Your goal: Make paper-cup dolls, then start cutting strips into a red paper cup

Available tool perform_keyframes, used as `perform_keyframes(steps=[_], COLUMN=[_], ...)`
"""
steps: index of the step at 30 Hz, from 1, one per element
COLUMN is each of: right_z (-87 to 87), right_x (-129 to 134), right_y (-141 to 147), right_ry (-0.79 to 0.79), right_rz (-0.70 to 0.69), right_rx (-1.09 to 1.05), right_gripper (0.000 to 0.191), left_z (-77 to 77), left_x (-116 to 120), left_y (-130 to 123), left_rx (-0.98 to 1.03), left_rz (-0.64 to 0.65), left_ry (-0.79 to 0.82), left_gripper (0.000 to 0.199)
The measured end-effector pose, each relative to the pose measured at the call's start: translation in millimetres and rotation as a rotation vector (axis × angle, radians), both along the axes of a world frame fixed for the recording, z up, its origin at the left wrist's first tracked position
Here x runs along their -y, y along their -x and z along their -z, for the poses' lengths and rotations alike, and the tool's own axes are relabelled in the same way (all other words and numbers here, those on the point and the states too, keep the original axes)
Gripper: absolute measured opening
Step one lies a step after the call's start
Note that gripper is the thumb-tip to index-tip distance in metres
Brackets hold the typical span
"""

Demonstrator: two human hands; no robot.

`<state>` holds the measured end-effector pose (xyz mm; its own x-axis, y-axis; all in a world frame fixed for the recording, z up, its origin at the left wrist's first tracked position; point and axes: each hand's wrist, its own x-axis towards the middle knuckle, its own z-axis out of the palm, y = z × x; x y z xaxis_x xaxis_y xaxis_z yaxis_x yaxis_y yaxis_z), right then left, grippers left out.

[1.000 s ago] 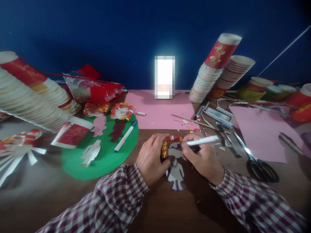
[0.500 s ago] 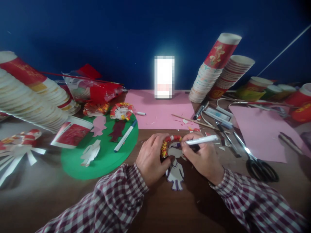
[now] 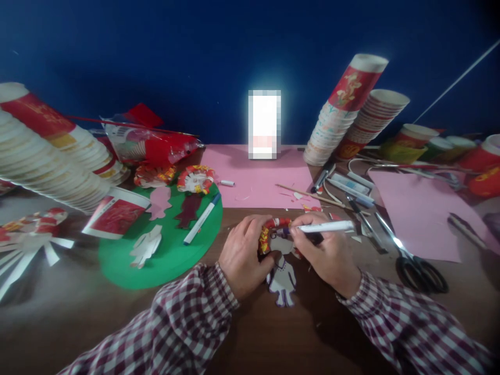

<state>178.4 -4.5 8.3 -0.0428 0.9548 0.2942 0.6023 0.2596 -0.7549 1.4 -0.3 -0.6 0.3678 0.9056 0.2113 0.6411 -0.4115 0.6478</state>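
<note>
Lower centre of the frame, here's my pale, flat paper doll cutout (image 3: pixel 283 279), head up, feet down, purple-edged, dots at its neck, crinkled red-and-gold paper trim (image 3: pixel 265 240) curving round its head. And the slim white marker (image 3: pixel 327 227), uncapped, lies almost level in my right hand (image 3: pixel 330 260), dark tip at the head's upper left.

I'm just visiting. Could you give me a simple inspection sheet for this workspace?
Surface: brown table, partly covered by pink and green sheets.
In hand: paper figure with purple outlines, white marker.
Clutter: paper scraps, open scissors near the right sleeve, tilted cup stacks.
Hands: left hand rests at the figure; right hand grips the marker.
Cables: pale line at upper right; cord or string, cannot tell.
Surroundings: dark blue backdrop, bright pixelated rectangle.
</note>
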Motion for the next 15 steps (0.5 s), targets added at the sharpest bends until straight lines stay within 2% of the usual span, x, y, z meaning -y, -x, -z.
perform_keyframes(steps=[4,15], right_z=[-1.0,-0.9], right_x=[-1.4,-2.7], right_y=[1.0,1.6], right_ry=[-0.057,-0.064], right_rz=[-0.057,-0.061], right_rx=[0.024,0.031], right_gripper=[0.005,0.004], left_z=[-1.1,-0.7], left_x=[0.0,0.5], left_y=[0.2,-0.4], left_rx=[0.002,0.002], left_rz=[0.001,0.006], left_ry=[0.005,0.004], left_gripper=[0.057,0.057])
